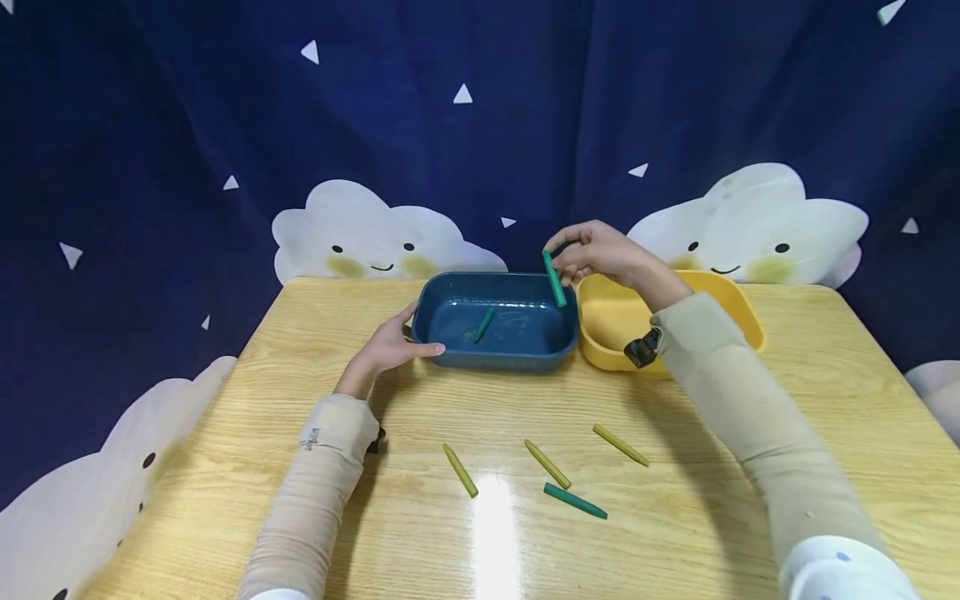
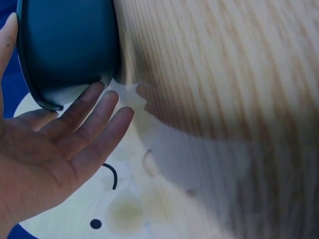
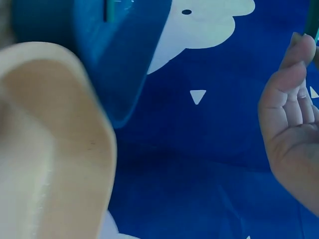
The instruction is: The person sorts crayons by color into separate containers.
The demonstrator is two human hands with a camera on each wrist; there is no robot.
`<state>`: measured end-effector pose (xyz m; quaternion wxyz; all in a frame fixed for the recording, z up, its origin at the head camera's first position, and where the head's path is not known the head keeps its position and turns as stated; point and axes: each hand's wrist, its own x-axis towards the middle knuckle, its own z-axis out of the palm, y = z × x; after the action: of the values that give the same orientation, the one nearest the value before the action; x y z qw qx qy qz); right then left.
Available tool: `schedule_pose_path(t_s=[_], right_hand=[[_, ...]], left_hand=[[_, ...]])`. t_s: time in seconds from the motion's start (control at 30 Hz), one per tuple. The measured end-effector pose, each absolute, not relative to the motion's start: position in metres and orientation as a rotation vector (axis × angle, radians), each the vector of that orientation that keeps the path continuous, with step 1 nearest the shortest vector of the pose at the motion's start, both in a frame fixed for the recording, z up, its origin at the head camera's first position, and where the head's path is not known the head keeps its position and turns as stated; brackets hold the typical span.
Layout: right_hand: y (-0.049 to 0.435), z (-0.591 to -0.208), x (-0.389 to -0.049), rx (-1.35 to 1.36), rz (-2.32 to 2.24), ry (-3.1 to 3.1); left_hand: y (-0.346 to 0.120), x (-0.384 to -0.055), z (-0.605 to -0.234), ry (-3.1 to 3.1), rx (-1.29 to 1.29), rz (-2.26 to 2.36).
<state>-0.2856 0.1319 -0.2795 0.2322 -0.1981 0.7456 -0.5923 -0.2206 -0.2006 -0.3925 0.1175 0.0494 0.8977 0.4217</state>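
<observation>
My right hand (image 1: pixel 592 254) pinches a green crayon (image 1: pixel 554 279) between thumb and fingers, over the right end of a dark blue bin (image 1: pixel 487 362). The crayon hangs tilted, its lower tip overlapping the bin's inside in the head view. Another green crayon (image 1: pixel 484 325) lies on the bin's floor. At the bin's left end rests my left hand (image 1: pixel 392 342), thumb along the front side. Its fingers (image 2: pixel 84 107) are spread and nearly straight against the bin's outside in the left wrist view. In the right wrist view, the held crayon (image 3: pixel 312 20) shows only partly at the edge.
A yellow bin (image 1: pixel 738 321) stands right beside the blue one, partly behind my right forearm. Nearer on the wooden table (image 1: pixel 225 500) lie yellow crayons (image 1: pixel 461 470) and a green crayon (image 1: pixel 575 501). A dark blue curtain (image 1: pixel 450 142) with clouds hangs behind the table.
</observation>
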Motion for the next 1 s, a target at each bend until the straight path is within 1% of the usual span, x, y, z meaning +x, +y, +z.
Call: schedule_pose_path(t_s=[0.27,0.53,1.0], right_hand=[[0.108,-0.272,-0.306,-0.601,-1.611,2.054],[0.092,-0.272,-0.323,-0.571,-1.577,2.102],[0.069,-0.298,-0.349,-0.407,-1.795,2.011]], left_hand=[[-0.201,-0.22,-0.392,2.621,0.126,1.214],[-0.202,-0.222,-0.394,2.632,0.12,1.237],[-0.2,-0.22,-0.395,2.644,0.153,1.247]])
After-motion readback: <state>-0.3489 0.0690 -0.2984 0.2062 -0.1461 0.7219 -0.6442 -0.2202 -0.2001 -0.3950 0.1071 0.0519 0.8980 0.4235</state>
